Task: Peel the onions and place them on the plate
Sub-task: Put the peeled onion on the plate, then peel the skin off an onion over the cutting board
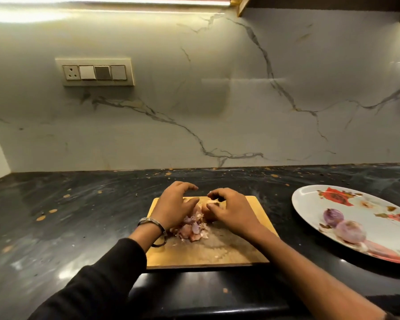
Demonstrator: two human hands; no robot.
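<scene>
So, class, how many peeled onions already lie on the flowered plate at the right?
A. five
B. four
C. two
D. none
C: two peeled purple onions lie side by side on the flowered plate, while both hands, left hand and right hand, work over the cutting board.

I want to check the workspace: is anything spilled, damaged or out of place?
Nothing stands out. Loose onion skins lie piled on the cutting board by the hands, as peeling would leave them. Two peeled onions sit on the plate.
</scene>
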